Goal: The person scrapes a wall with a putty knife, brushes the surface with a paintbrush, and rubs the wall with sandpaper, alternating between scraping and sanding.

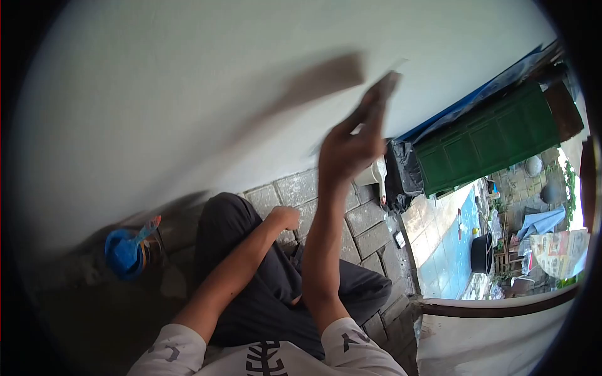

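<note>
Scraper at wall, right hand nearer

Right hand [351,147] clamps the blurred scraper [384,88]; its long axis runs up-right from the grip, against the white wall [188,94]. Left hand [285,217], loosely fisted and empty, rests on the knee [229,207], well below.

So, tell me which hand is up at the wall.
The right hand, holding a blurred flat piece against the wall; the left hand rests on the knee.

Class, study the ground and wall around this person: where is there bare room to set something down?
Bare paving lies between the knee and the black bag. The wall is free left of the right hand, which grips a blurred flat tool. Crowded: around the blue bucket and the yard beyond the green gate.
</note>
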`<state>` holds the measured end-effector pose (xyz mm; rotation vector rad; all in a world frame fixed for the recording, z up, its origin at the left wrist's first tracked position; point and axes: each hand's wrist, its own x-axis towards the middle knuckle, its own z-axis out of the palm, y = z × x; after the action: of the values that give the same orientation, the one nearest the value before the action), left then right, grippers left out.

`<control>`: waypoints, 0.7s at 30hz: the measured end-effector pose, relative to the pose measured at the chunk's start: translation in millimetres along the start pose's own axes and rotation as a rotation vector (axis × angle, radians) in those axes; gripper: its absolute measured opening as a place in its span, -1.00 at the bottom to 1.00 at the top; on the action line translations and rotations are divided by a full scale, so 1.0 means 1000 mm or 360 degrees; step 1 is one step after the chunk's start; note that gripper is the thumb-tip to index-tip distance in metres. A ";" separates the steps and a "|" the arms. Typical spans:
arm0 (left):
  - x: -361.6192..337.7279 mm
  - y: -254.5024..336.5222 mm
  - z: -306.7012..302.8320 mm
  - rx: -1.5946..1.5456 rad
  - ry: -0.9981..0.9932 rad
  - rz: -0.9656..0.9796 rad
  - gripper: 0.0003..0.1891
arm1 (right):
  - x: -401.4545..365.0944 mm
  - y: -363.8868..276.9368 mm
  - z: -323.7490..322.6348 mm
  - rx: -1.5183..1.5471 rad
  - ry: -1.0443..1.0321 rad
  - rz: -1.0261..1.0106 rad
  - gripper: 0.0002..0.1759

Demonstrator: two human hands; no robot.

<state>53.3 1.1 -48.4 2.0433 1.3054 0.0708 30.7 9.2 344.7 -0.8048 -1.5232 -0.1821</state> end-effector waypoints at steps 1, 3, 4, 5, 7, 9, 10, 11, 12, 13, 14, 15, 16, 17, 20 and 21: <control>-0.004 0.004 -0.005 -0.0043 0.0087 0.0009 -0.73 | -0.007 -0.011 0.007 0.0164 -0.0067 -0.0022 -0.42; -0.006 0.017 -0.029 -0.0122 0.0227 -0.0030 -0.73 | -0.026 -0.017 0.017 0.0141 -0.0257 -0.0221 -0.39; -0.003 0.019 -0.034 -0.0133 0.0274 -0.0040 -0.74 | -0.035 -0.019 0.023 0.0115 -0.0313 -0.0233 -0.36; -0.002 0.021 -0.039 -0.0147 0.0310 -0.0052 -0.74 | -0.044 -0.020 0.027 0.0088 -0.0370 -0.0243 -0.33; 0.000 0.020 -0.050 -0.0138 0.0355 -0.0067 -0.75 | -0.060 -0.021 0.029 0.0167 -0.0438 -0.0215 -0.36; 0.001 0.018 -0.055 -0.0140 0.0386 -0.0071 -0.75 | -0.069 -0.014 0.027 0.0051 -0.0527 -0.0213 -0.35; 0.001 0.016 -0.054 -0.0135 0.0391 -0.0069 -0.75 | -0.073 -0.013 0.027 0.0049 -0.0537 -0.0200 -0.35; 0.001 0.015 -0.053 -0.0130 0.0388 -0.0078 -0.76 | -0.076 -0.011 0.028 0.0089 -0.0463 -0.0045 -0.35; 0.000 0.014 -0.052 -0.0129 0.0389 -0.0081 -0.76 | -0.078 -0.011 0.027 0.0125 -0.0384 0.0110 -0.35; 0.000 0.013 -0.052 -0.0127 0.0390 -0.0082 -0.76 | -0.084 -0.012 0.026 0.0131 -0.0408 0.0032 -0.35; 0.000 0.011 -0.052 -0.0118 0.0390 -0.0083 -0.77 | -0.089 -0.013 0.026 0.0134 -0.0446 -0.0025 -0.35; 0.000 0.011 -0.052 -0.0116 0.0391 -0.0082 -0.77 | -0.093 -0.012 0.026 0.0136 -0.0484 -0.0084 -0.34; -0.001 0.011 -0.051 -0.0111 0.0387 -0.0081 -0.77 | -0.091 -0.003 0.027 0.0124 -0.0450 -0.0085 -0.34; -0.001 0.010 -0.050 -0.0106 0.0388 -0.0085 -0.77 | -0.093 0.001 0.028 0.0174 -0.0312 0.0209 -0.34; -0.003 0.007 -0.050 -0.0098 0.0381 -0.0086 -0.78 | -0.093 -0.003 0.036 0.0101 -0.0285 0.0160 -0.36; -0.004 0.007 -0.052 -0.0087 0.0379 -0.0085 -0.78 | -0.091 -0.011 0.034 0.0100 -0.0351 0.0025 -0.37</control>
<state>36.2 23.4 -4.4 1.9982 1.4848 0.3308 -11.6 -13.9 259.1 -0.8071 -1.7205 -0.0340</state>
